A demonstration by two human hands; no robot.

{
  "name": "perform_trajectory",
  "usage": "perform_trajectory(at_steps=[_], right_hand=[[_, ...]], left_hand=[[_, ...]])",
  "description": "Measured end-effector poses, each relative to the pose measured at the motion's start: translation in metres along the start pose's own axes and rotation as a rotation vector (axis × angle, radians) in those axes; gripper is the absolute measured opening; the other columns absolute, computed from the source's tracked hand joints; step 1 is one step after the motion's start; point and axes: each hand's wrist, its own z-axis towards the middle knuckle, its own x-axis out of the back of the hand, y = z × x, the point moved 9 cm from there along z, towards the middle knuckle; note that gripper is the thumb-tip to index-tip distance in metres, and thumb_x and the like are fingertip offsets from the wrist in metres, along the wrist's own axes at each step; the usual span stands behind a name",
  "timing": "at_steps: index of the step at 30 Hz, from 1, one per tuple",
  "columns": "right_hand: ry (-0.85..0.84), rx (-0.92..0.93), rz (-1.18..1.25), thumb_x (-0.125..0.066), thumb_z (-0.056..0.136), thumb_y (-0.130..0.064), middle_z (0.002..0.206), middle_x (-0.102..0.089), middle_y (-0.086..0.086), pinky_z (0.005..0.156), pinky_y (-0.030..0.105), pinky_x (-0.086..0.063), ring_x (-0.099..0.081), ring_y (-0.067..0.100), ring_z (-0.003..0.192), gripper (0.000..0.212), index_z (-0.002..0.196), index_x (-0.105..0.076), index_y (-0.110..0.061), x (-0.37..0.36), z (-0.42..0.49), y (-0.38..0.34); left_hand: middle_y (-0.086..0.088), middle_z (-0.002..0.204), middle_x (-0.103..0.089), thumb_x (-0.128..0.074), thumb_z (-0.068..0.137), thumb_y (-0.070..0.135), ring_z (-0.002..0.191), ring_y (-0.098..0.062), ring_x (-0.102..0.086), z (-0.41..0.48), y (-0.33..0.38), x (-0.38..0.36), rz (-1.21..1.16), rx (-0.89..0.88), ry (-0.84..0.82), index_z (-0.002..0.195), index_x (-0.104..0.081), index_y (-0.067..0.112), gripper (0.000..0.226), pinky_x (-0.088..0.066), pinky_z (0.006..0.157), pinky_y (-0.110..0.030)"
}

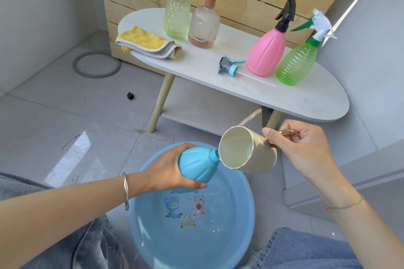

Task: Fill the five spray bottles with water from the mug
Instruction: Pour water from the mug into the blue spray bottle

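While the left hand (168,170) grips a sky-blue plastic bottle (196,166) above the water-filled blue basin (153,236), the right hand (306,150) holds a tilted cream mug (247,153).

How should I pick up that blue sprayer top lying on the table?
Pinch the sprayer top by its round blue collar, coming down from above. It lies on its side on the table, the collar is its widest firm part, and the thin tube trailing past the pink bottle would likely bend.

Held bottle (197,167): sky blue. Mug (247,150): cream. Basin (192,231): blue, cartoon animal print. Counter (306,98): white. Standing bottles: light green ribbed (177,10), clear brown-tinted (203,26), pink (266,53), green ribbed (295,64). Cloth (146,41): yellow, grey.
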Motion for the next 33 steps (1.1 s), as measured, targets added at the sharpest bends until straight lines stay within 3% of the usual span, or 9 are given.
perform_trajectory(at_steps=[8,21,28,33], right_hand=[[0.007,0.027,-0.009,-0.077,0.080,-0.021,0.066,-0.054,0.034,0.060,0.029,-0.031,-0.040,0.022,0.059,0.040,0.057,-0.051,-0.002,0.002,-0.001,-0.004],[0.011,0.055,-0.032,-0.075,0.080,-0.017,0.060,-0.047,0.032,0.047,0.016,-0.024,-0.030,0.010,0.051,0.041,0.061,-0.052,0.010,0.003,-0.005,-0.013],[0.015,0.084,-0.038,-0.075,0.080,-0.015,0.049,-0.034,0.007,0.044,0.014,-0.022,-0.026,0.008,0.044,0.042,0.059,-0.049,0.011,0.002,-0.004,-0.016],[0.013,0.098,-0.040,-0.075,0.080,-0.015,0.050,-0.035,0.006,0.044,0.014,-0.021,-0.026,0.008,0.045,0.042,0.060,-0.049,0.011,0.001,-0.004,-0.017]], left_hand=[[0.020,0.108,-0.061,-0.089,0.049,0.058,0.098,0.000,-0.061,-0.002,0.000,-0.001,0.011,0.001,-0.001,0.119,-0.049,0.044,0.082,-0.055,0.084,-0.028],[0.022,0.108,-0.060,-0.093,0.054,0.048,0.098,0.002,-0.059,-0.004,0.002,-0.001,0.023,0.014,0.008,0.117,-0.051,0.043,0.076,-0.052,0.082,-0.021],[0.021,0.109,-0.060,-0.092,0.054,0.049,0.100,0.001,-0.059,-0.004,0.001,-0.002,0.022,0.017,-0.005,0.119,-0.050,0.043,0.077,-0.053,0.083,-0.022],[0.022,0.108,-0.060,-0.092,0.054,0.049,0.100,0.001,-0.059,-0.004,0.002,-0.002,0.024,0.011,0.002,0.118,-0.050,0.043,0.076,-0.052,0.082,-0.021]])
